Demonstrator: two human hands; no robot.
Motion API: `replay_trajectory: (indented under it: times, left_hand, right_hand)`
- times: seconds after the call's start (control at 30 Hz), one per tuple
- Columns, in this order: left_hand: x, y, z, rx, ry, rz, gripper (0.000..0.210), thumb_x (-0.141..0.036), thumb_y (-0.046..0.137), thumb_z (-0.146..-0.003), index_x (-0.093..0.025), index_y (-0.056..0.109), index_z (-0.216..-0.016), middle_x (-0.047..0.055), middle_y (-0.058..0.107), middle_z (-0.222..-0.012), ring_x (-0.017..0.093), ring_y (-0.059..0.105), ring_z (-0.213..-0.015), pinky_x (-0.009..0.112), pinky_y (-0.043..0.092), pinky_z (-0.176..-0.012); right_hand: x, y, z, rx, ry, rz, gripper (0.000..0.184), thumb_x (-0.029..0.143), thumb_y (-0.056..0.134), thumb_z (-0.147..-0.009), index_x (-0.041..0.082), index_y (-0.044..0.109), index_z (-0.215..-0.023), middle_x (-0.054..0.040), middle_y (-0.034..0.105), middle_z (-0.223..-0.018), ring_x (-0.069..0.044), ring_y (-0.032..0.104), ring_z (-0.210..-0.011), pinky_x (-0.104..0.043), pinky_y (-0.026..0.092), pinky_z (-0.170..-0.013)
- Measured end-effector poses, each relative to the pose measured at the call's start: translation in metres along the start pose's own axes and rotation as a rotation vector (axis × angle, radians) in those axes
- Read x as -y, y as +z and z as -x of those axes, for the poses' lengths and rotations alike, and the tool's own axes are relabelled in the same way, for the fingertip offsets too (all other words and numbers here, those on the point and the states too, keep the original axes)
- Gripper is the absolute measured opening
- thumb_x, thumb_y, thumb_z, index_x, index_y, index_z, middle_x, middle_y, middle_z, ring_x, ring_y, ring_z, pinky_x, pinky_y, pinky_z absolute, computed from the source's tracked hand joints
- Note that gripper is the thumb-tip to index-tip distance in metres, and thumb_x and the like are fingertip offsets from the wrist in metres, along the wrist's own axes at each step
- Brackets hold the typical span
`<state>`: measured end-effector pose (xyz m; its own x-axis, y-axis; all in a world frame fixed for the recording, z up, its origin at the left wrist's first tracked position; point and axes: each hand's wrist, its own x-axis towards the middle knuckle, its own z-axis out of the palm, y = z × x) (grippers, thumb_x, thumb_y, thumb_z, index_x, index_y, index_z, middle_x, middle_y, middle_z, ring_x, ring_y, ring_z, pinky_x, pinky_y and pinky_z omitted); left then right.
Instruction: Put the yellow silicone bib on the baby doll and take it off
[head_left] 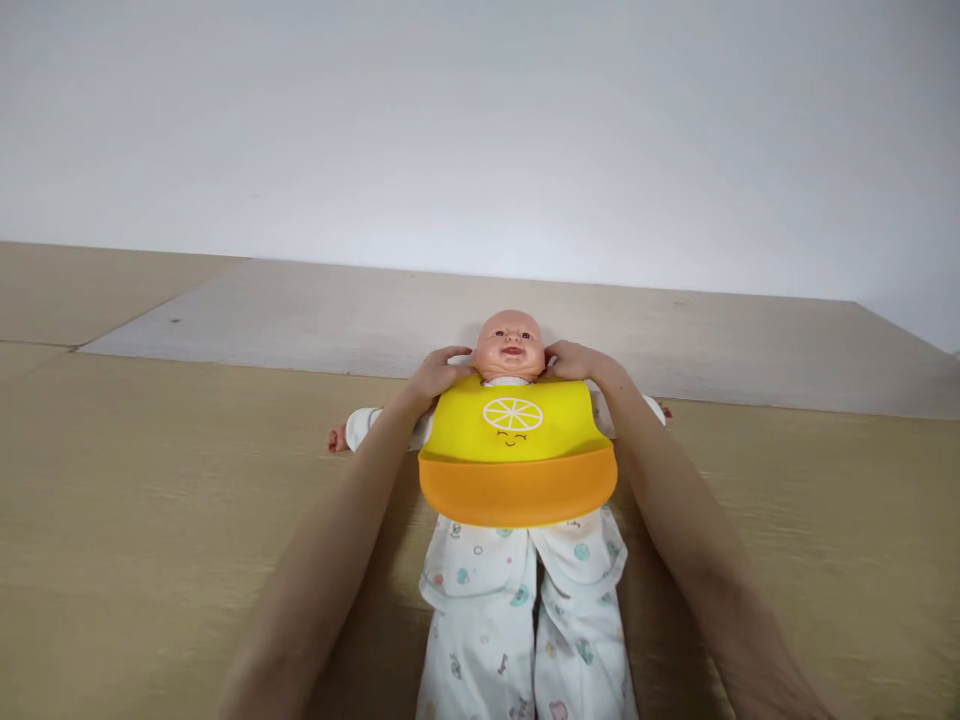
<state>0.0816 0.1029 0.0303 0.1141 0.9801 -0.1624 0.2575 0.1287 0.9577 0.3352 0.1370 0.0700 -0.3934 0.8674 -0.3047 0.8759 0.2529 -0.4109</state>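
A baby doll (510, 340) lies on its back with its head away from me, in a white printed outfit (480, 630). On its chest rests a yellow bib (457, 425) with a white citrus slice, a small smiling face and an orange catch pocket (517, 488). My left hand (442, 372) is closed on the bib's upper left edge, beside the doll's neck. Mirroring it, my right hand (576, 360) grips the bib's upper right edge. The fingertips of both hands are partly hidden by the doll's neck and the bib.
Beneath the doll is a tan, wood-like surface (187, 500) with a paler grey strip (300, 310) behind the head. A plain white wall (480, 130) rises at the back. The doll's arms stretch out sideways under my forearms.
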Motion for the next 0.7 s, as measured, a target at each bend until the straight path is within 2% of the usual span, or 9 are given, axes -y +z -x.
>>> replay_trajectory:
  times: [0.07, 0.17, 0.3, 0.4, 0.5, 0.6, 0.63, 0.7]
  left_hand:
    - [-0.008, -0.002, 0.006, 0.024, -0.015, 0.044, 0.069, -0.032, 0.07, -0.062, -0.016, 0.056, -0.127, 0.007, 0.072, -0.08, 0.022, 0.067, -0.069, 0.031, 0.05, -0.061]
    - [-0.02, -0.003, 0.017, 0.032, -0.016, -0.019, 0.065, -0.032, 0.071, -0.059, -0.015, 0.061, -0.121, 0.007, 0.071, -0.078, 0.022, 0.065, -0.068, 0.03, 0.048, -0.059]
    - [-0.028, -0.006, 0.033, -0.021, 0.032, -0.152, 0.061, -0.037, 0.07, -0.06, -0.016, 0.064, -0.116, 0.007, 0.07, -0.087, 0.02, 0.063, -0.073, 0.028, 0.047, -0.06]
    - [-0.029, -0.013, 0.051, -0.002, 0.044, -0.171, 0.062, -0.039, 0.071, -0.061, -0.018, 0.063, -0.118, 0.004, 0.068, -0.083, 0.018, 0.061, -0.07, 0.025, 0.045, -0.057]
    - [-0.027, -0.022, 0.076, 0.032, 0.054, -0.115, 0.06, -0.042, 0.071, -0.063, -0.02, 0.064, -0.119, 0.002, 0.066, -0.08, 0.016, 0.06, -0.069, 0.024, 0.045, -0.056]
    - [-0.021, -0.028, 0.103, -0.011, 0.071, -0.117, 0.057, -0.05, 0.068, -0.067, -0.023, 0.065, -0.118, 0.003, 0.068, -0.086, 0.017, 0.061, -0.071, 0.024, 0.046, -0.058]
    - [-0.018, -0.028, 0.112, -0.018, 0.083, -0.148, 0.054, -0.053, 0.065, -0.07, -0.023, 0.066, -0.116, 0.003, 0.068, -0.087, 0.016, 0.06, -0.07, 0.025, 0.046, -0.057]
    - [-0.011, -0.027, 0.129, -0.029, 0.133, -0.249, 0.052, -0.061, 0.053, -0.079, -0.021, 0.069, -0.11, 0.002, 0.065, -0.074, 0.014, 0.056, -0.06, 0.025, 0.043, -0.054]
  right_hand:
    - [-0.007, -0.003, 0.003, 0.036, 0.06, -0.066, 0.03, 0.034, 0.068, -0.071, 0.017, 0.066, -0.095, -0.007, 0.069, -0.093, -0.017, 0.062, -0.074, -0.023, 0.041, -0.058]
    - [-0.015, -0.003, 0.019, 0.012, 0.137, -0.238, 0.035, 0.041, 0.066, -0.072, 0.016, 0.059, -0.096, -0.0032, 0.061, -0.073, -0.011, 0.052, -0.053, -0.021, 0.033, -0.045]
    - [-0.023, 0.013, 0.061, -0.007, -0.078, -0.583, 0.036, 0.049, 0.061, -0.077, 0.017, 0.059, -0.093, 0.0043, 0.046, -0.057, -0.005, 0.039, -0.043, -0.018, 0.028, -0.041]
    - [-0.025, 0.033, 0.094, -0.034, -0.144, -0.746, 0.043, 0.055, 0.062, -0.076, 0.018, 0.061, -0.098, 0.0062, 0.041, -0.052, -0.005, 0.038, -0.042, -0.017, 0.029, -0.041]
    - [-0.023, 0.052, 0.12, -0.078, -0.14, -0.776, 0.046, 0.054, 0.062, -0.076, 0.019, 0.061, -0.106, 0.0051, 0.046, -0.056, -0.006, 0.042, -0.045, -0.019, 0.035, -0.044]
    - [-0.017, 0.061, 0.148, -0.102, -0.129, -0.749, 0.047, 0.057, 0.054, -0.082, 0.02, 0.062, -0.109, 0.001, 0.056, -0.065, -0.008, 0.048, -0.049, -0.02, 0.038, -0.048]
    - [-0.014, 0.061, 0.159, -0.096, -0.144, -0.709, 0.05, 0.059, 0.049, -0.084, 0.019, 0.063, -0.111, -0.0007, 0.059, -0.067, -0.009, 0.051, -0.051, -0.021, 0.039, -0.05]
    - [-0.007, 0.055, 0.186, -0.095, -0.184, -0.531, 0.056, 0.063, 0.042, -0.086, 0.02, 0.063, -0.117, -0.0034, 0.064, -0.069, -0.013, 0.056, -0.056, -0.024, 0.042, -0.054]
